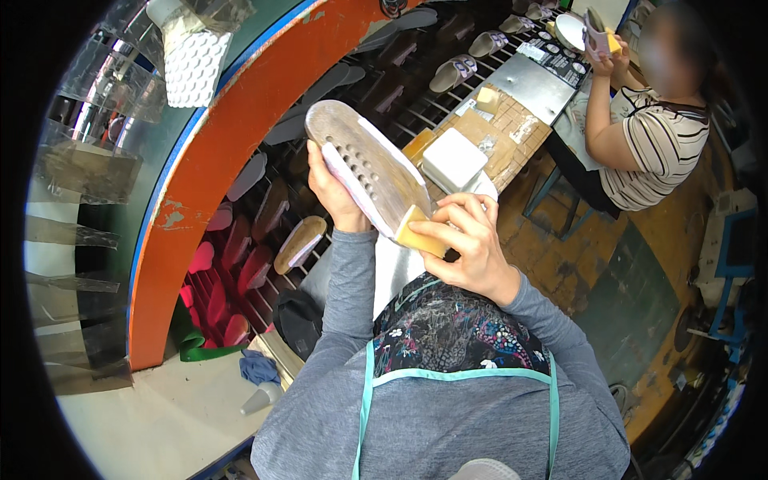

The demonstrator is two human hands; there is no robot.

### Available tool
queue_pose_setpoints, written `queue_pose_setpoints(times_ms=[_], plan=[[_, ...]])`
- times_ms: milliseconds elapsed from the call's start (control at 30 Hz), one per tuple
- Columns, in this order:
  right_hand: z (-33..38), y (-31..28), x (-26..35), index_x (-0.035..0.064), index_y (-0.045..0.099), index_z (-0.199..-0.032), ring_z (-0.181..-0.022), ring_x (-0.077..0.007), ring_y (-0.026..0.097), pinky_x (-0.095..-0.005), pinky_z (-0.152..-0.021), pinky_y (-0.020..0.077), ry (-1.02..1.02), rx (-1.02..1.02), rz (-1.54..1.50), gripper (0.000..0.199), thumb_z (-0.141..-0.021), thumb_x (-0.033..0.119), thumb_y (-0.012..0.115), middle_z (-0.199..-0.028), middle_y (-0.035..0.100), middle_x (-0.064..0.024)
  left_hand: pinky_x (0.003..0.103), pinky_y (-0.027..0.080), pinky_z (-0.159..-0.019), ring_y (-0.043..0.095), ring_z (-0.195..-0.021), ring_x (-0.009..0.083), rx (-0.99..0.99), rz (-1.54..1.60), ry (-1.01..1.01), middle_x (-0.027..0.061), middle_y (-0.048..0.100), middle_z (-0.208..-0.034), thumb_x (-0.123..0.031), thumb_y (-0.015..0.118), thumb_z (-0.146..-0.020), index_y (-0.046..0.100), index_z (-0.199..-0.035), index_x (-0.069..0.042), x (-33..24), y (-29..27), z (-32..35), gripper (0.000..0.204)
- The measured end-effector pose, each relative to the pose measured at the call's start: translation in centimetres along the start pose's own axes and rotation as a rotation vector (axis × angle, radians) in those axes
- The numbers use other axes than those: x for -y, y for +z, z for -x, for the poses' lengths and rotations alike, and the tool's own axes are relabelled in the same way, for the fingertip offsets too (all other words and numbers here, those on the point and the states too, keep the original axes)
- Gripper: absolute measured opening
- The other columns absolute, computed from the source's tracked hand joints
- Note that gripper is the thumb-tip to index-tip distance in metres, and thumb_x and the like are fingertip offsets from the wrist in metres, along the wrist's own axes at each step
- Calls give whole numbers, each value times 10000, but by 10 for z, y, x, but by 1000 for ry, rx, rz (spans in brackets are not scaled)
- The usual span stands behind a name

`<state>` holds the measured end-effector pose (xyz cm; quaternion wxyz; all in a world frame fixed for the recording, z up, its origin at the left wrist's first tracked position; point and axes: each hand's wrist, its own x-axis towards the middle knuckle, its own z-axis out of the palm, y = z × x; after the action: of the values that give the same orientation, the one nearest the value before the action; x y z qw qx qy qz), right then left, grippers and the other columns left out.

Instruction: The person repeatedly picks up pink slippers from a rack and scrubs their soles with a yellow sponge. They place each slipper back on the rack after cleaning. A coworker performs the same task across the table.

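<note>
"Where's the sole on your feed?"

"I see the brown sole [384, 164] held up in the air, just off the worktop [520, 120]'s near end. The left hand [338, 194] grasps it along its left edge, and the right hand [474, 244] pinches a yellow sponge [422, 232] against its lower end."

"What's on that worktop?"

"From here I make out a white tub [454, 160] by the near left corner, a pale yellow block [487, 99] by the left edge farther along, and a round white dish [570, 32] at the far end. The middle has a brown, tile-patterned cover, stained in places."

"And the room?"

"Beyond the left edge I get a dark rack with pale shoes [454, 74] on its bars. To my left an orange arch [160, 216], paint chipped, curves over more racks, with red shoes [218, 296] low down. Under it there's a cream ledge [160, 424]; near its right edge lie a blue cloth [258, 366] and a pale cone [262, 398]."

"Anyone else?"

"A co-worker [652, 144] sits beside the worktop's right edge, raising a shoe [594, 36] and something yellow. The floor [560, 280] is worn yellow-brown, with a dark green patch [632, 304]."
</note>
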<state>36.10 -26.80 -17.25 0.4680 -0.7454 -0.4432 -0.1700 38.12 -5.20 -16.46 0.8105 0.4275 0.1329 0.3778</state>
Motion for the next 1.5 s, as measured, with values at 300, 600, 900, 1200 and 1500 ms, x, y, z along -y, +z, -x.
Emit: queue_pose_setpoints(times_ms=[300, 600, 900, 1200, 1500], plan=[[11, 0, -6, 163, 736, -1018, -1041, -252, 558, -429, -940, 318, 59, -64, -62, 423, -597, 112, 742, -1004, 630, -36, 285, 545, -718, 662, -795, 149, -91, -43, 10, 74, 685, -935, -440, 483, -1000, 642, -1074, -15, 15, -1, -7, 460], [15, -10, -22, 167, 742, -935, -1070, -260, 562, -415, -957, 331, 104, -40, -19, 368, -585, 74, 681, -965, 648, -9, 320, 577, -744, 690, -824, 192, -11, 150, -274, 83, 707, -976, -453, 522, -971, 650, -1098, -39, 20, -10, -17, 452], [14, -5, -31, 167, 744, -948, -1083, -282, 551, -412, -965, 355, -24, -35, -52, 381, -581, 78, 695, -1036, 678, -18, 430, 608, -740, 712, -823, 278, 174, 222, -536, 154, 705, -1019, -505, 430, -962, 611, -1210, -38, 40, -16, -19, 559], [25, -17, -34, 151, 735, -947, -1065, -289, 547, -418, -968, 366, 60, -85, -45, 363, -601, 72, 659, -967, 648, -26, 304, 584, -730, 704, -779, 173, 133, 223, -489, 98, 724, -945, -432, 565, -949, 677, -1088, -37, 36, -6, -1, 434], [20, -15, -24, 136, 716, -982, -1046, -288, 547, -417, -958, 357, 51, -120, 0, 406, -577, 113, 691, -946, 595, -42, 255, 540, -662, 662, -723, 120, 63, 74, -422, 55, 710, -890, -401, 585, -952, 691, -1037, -38, 30, 8, 3, 387]])
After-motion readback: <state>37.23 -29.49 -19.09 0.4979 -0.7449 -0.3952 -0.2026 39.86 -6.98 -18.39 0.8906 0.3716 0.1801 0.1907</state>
